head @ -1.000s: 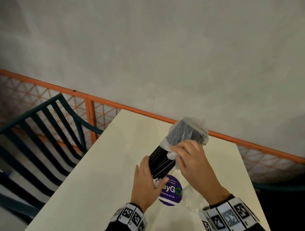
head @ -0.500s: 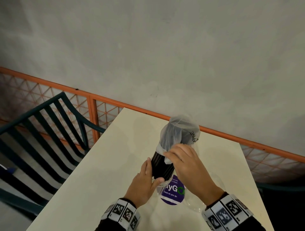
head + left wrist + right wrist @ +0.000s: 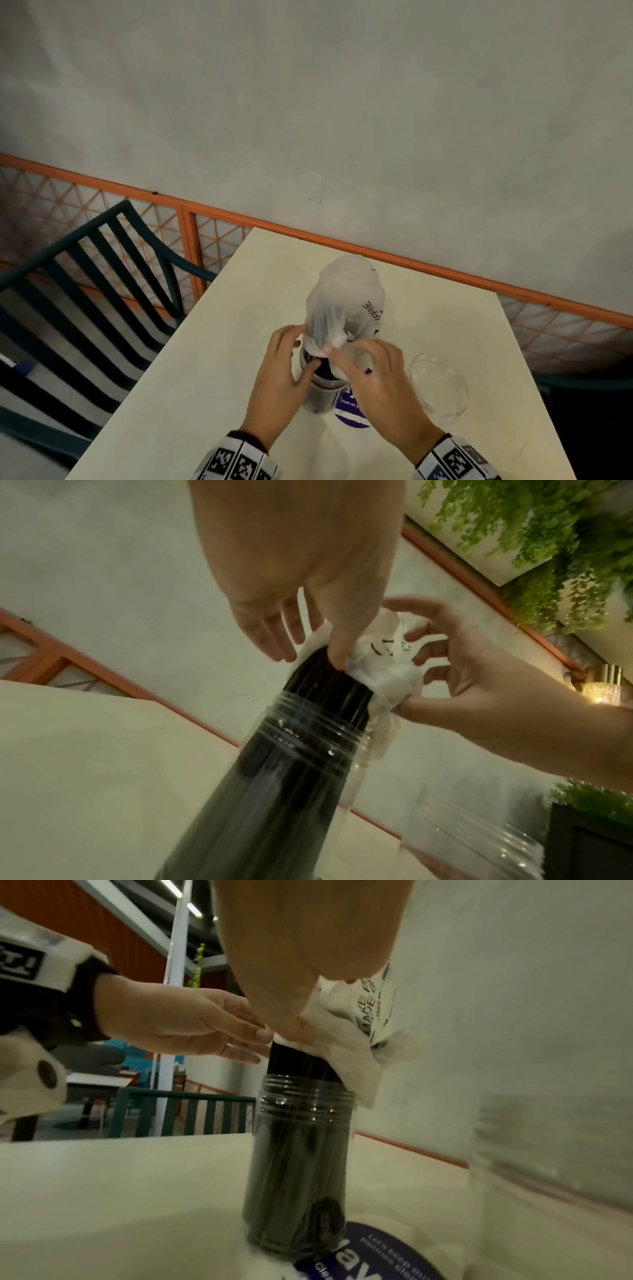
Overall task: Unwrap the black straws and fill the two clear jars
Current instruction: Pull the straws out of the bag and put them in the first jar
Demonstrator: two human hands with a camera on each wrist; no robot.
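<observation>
A bundle of black straws (image 3: 321,371) stands upright in a clear jar (image 3: 320,394) with a threaded neck (image 3: 291,737). A translucent white plastic wrapper (image 3: 346,298) with printed text covers the bundle's top half. My left hand (image 3: 301,349) holds the bundle just above the jar mouth, thumb on the front, fingers against the far left side. My right hand (image 3: 342,349) pinches the wrapper's bunched lower edge (image 3: 356,1047) on the right. A second clear jar (image 3: 438,383) stands empty to the right.
The jars stand on a cream table (image 3: 205,394), beside a round purple sticker (image 3: 351,409). An orange mesh railing (image 3: 445,270) runs along the table's far edge before a grey wall. A dark green slatted chair (image 3: 85,274) is at the left.
The tilted straw bundle has come upright and gone down into the jar. More wrapper is bunched at its lower edge. The empty jar has come into view at the right.
</observation>
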